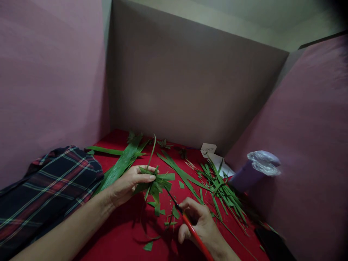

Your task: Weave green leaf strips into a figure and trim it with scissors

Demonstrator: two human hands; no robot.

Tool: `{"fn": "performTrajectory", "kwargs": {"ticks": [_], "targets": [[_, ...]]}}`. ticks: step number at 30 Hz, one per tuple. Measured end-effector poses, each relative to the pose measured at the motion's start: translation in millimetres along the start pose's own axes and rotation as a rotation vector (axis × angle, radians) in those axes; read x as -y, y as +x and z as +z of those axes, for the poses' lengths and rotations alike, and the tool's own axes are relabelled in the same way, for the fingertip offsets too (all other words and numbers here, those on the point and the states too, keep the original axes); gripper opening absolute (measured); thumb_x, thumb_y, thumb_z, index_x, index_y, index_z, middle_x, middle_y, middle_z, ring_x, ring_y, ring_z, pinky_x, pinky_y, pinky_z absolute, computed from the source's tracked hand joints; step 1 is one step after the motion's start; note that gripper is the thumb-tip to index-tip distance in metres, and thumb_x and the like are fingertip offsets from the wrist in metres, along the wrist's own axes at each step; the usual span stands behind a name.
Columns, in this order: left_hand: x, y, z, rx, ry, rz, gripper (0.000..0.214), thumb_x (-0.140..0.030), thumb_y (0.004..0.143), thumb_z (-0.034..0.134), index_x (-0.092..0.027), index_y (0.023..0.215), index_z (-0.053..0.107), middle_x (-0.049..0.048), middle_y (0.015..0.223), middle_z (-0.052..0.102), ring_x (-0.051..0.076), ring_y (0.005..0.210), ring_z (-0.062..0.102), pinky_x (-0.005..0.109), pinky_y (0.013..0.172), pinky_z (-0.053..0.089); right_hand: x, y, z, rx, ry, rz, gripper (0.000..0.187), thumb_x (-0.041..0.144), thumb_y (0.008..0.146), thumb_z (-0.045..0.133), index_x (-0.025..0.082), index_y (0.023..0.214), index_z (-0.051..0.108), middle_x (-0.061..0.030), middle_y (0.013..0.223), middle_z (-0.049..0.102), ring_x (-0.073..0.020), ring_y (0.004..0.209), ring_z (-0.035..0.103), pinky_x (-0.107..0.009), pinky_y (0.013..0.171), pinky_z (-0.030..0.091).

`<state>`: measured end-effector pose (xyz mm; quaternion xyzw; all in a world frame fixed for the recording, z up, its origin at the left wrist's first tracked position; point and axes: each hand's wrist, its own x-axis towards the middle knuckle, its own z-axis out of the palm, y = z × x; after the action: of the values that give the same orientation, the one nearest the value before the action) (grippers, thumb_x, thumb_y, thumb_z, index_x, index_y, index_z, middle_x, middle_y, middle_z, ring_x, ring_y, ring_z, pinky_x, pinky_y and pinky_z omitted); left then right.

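My left hand (pixel 129 184) is closed in a pinch on a folded green leaf piece (pixel 157 183), holding it just above the red cloth (pixel 122 235). My right hand (pixel 199 225) is wrapped round a red-handled cutting tool (pixel 194 232) whose dark tip points up and left toward the leaf piece. Small green offcuts (pixel 160 212) lie on the cloth between and below the two hands.
Long green leaves (pixel 122 163) lie behind my left hand, and thin leaf strips (pixel 220 188) are piled to the right. A plaid cloth (pixel 43 192) is at left. A purple cup with plastic wrap (pixel 255 168) and white paper (pixel 214 156) stand at back right. Walls enclose three sides.
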<state>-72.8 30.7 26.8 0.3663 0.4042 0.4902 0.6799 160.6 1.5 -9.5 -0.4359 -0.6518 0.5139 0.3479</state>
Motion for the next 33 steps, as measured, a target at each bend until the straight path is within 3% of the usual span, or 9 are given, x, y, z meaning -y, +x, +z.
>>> {"fn": "performTrajectory", "kwargs": {"ticks": [7, 16, 27, 33], "targets": [[-1.5, -0.6, 2.3, -0.014, 0.004, 0.010, 0.028, -0.014, 0.060, 0.074, -0.014, 0.086, 0.064, 0.0059, 0.076, 0.071, 0.016, 0.065, 0.065, 0.026, 0.062, 0.050, -3.9, 0.3, 1.0, 0.016, 0.050, 0.018, 0.030, 0.002, 0.051, 0.066, 0.020, 0.068, 0.050, 0.0143, 0.042, 0.032, -0.0062, 0.042, 0.025, -0.019, 0.040, 0.016], [-1.7, -2.4, 6.0, -0.022, 0.013, -0.017, 0.029, -0.014, 0.059, 0.074, -0.015, 0.086, 0.063, 0.0047, 0.074, 0.072, 0.015, 0.063, 0.065, 0.025, 0.062, 0.050, -1.1, -0.8, -0.7, -0.003, -0.009, -0.004, 0.031, 0.011, 0.050, 0.076, 0.020, 0.067, 0.051, 0.0135, 0.043, 0.031, -0.0071, 0.044, 0.024, -0.020, 0.041, 0.015], [-2.1, -2.5, 5.7, -0.001, 0.012, -0.019, 0.028, -0.013, 0.061, 0.073, -0.015, 0.087, 0.063, 0.0036, 0.073, 0.071, 0.014, 0.062, 0.064, 0.024, 0.062, 0.050, 8.7, -1.1, 0.3, 0.004, 0.009, 0.014, 0.029, 0.004, 0.051, 0.070, 0.019, 0.065, 0.049, 0.0145, 0.039, 0.030, -0.0063, 0.043, 0.021, -0.020, 0.041, 0.014], [-0.6, -2.3, 4.5, -0.005, 0.016, -0.020, 0.029, -0.013, 0.061, 0.073, -0.015, 0.088, 0.063, 0.0046, 0.075, 0.072, 0.014, 0.063, 0.065, 0.024, 0.062, 0.050, -1.5, 0.3, -1.0, 0.033, 0.026, -0.010, 0.028, 0.007, 0.056, 0.070, 0.019, 0.069, 0.049, 0.0142, 0.041, 0.032, -0.0053, 0.042, 0.023, -0.020, 0.041, 0.012]]}}
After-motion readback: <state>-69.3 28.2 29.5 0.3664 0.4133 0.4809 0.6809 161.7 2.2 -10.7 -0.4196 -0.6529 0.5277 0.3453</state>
